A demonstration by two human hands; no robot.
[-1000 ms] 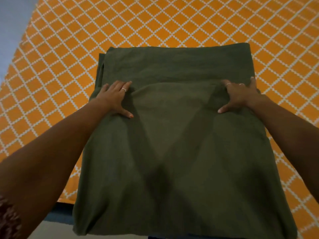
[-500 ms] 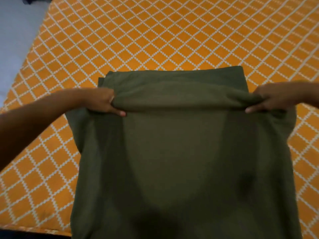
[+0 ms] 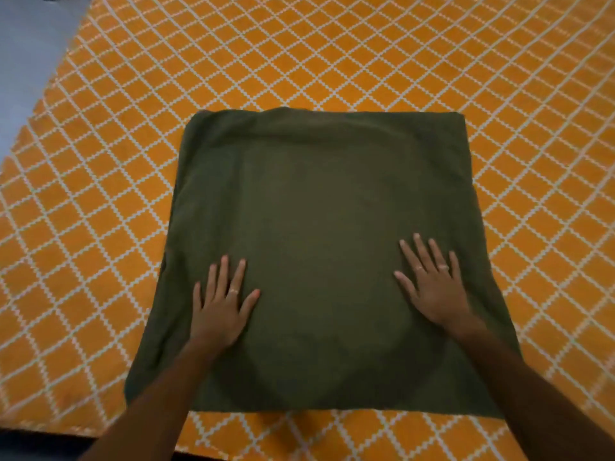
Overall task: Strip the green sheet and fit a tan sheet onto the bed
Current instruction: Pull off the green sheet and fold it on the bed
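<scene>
The green sheet [image 3: 319,211] lies folded into a rough square on the bed [image 3: 332,54], whose surface shows an orange pattern with white diamond lines. My left hand [image 3: 221,302] rests flat on the sheet's near left part, fingers straight and spread. My right hand [image 3: 432,281] presses flat on its near right part, fingers also straight. Neither hand holds any cloth. No tan sheet is in view.
The bed's near edge [image 3: 50,430] runs along the bottom left, with dark floor below it. Grey floor [image 3: 23,44] shows beyond the bed's left edge at the top left.
Both hands pinched the sheet's fold and carried it over toward me. They have let go and now lie flat on the folded square, which is shorter than before.
</scene>
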